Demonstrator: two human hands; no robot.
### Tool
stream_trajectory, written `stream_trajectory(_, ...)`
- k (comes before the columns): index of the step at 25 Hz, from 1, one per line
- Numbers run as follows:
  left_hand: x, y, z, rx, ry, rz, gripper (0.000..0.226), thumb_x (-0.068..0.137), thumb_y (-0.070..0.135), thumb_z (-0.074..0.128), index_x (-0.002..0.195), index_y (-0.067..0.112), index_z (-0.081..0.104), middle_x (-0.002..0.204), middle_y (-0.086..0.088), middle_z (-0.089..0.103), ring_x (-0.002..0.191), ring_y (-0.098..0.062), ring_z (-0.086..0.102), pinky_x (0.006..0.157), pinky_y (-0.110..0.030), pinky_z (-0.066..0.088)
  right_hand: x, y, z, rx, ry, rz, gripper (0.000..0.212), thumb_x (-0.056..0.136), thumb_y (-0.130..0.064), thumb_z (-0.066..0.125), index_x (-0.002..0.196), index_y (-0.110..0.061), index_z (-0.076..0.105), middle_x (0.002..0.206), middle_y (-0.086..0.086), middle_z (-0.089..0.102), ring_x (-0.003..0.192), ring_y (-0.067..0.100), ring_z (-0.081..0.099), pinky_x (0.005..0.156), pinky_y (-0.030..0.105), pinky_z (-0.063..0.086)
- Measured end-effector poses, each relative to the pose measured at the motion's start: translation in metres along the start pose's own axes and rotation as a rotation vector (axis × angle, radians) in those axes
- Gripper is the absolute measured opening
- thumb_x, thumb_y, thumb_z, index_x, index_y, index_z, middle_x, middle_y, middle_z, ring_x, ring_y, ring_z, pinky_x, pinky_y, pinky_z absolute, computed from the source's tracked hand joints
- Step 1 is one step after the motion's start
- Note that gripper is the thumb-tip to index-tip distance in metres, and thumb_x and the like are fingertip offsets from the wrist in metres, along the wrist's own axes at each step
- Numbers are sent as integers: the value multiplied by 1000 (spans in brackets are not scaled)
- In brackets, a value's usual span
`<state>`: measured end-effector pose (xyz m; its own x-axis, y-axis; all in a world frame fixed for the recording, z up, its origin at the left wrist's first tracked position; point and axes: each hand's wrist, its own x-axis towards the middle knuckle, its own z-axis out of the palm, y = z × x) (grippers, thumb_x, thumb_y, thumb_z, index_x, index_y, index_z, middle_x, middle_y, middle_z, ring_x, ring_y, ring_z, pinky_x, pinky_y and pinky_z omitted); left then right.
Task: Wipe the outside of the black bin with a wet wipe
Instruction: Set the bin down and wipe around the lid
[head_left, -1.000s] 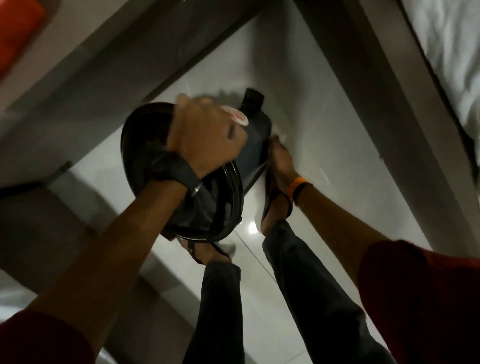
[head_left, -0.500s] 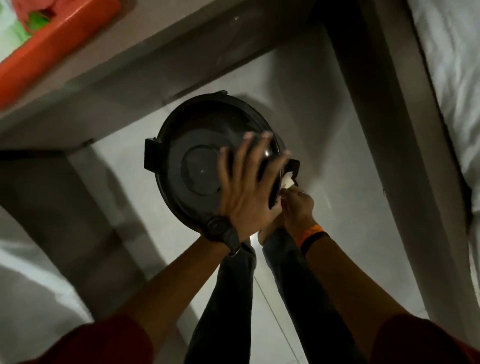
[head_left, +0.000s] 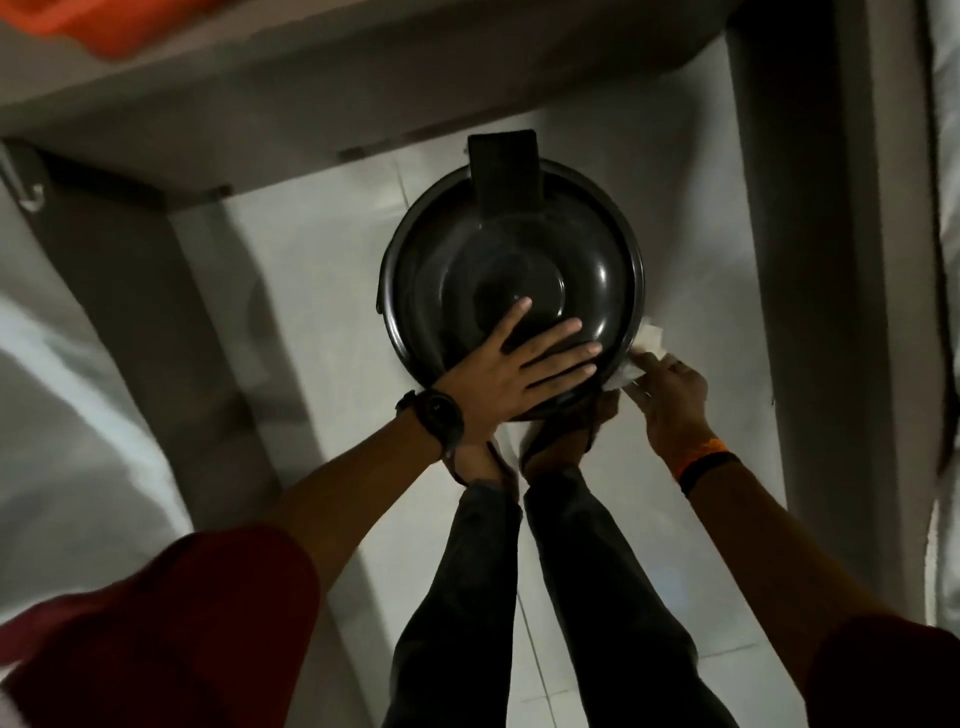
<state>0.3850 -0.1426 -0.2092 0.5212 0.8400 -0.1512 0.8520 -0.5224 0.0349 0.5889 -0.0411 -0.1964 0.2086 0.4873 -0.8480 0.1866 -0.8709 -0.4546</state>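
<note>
The round black bin (head_left: 571, 244) stands upright on the pale tiled floor, seen from straight above, its pedal tab pointing away from me. My left hand (head_left: 511, 371) lies flat on the near part of the lid with its fingers spread. My right hand (head_left: 667, 395) is at the bin's near right side, pinching a white wet wipe (head_left: 641, 353) against the rim and outer wall. The bin's side wall is hidden below the lid.
My two legs and sandalled feet (head_left: 561, 447) stand right behind the bin. A grey table edge (head_left: 208, 88) with an orange object (head_left: 78, 26) runs along the top. White bedding (head_left: 948, 260) lies on the right, and a dark vertical frame (head_left: 810, 260) beside it.
The bin has gone from tilted in my left hand to standing upright, and its tab has turned to the far side. My left hand now lies flat on the lid; the right hand moved round to the right side.
</note>
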Motion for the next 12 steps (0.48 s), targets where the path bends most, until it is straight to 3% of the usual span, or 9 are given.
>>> stream_trajectory(3,6,-3,-2,-46,-25,-96,109,69,7,64,159,15,1,168,-11,-5,155,-36,-4,117,-74,8,-3,5,-11,44,69,-58,13,96,-4,67,85,-8,63,93,7,68,91,24,70,62,21,65)
stream_trajectory(5,10,0,-12,-118,-67,-138,112,72,28,70,158,14,0,168,-13,-5,155,-37,-4,119,-72,6,-11,12,-20,28,33,-80,4,97,-2,65,97,-6,64,97,7,68,90,21,70,61,22,65)
stream_trajectory(7,5,-2,-32,-202,-61,-219,110,78,55,65,159,13,2,168,-15,0,155,-36,-1,121,-69,7,-24,17,-31,-10,-14,-104,11,97,2,63,108,0,64,102,9,69,91,22,71,69,27,67)
stream_trajectory(9,-8,-18,-61,-306,37,-378,98,85,60,55,158,11,12,167,-14,8,155,-35,5,122,-66,10,-39,17,-38,-63,-67,-112,10,97,4,61,102,2,69,105,15,73,93,24,73,82,34,67)
stream_trajectory(12,-31,-59,-107,-418,261,-622,79,93,54,47,155,9,26,165,-13,22,155,-31,12,124,-61,9,-68,12,-43,-47,-154,-75,26,100,2,51,96,0,76,97,13,81,97,31,77,78,29,67)
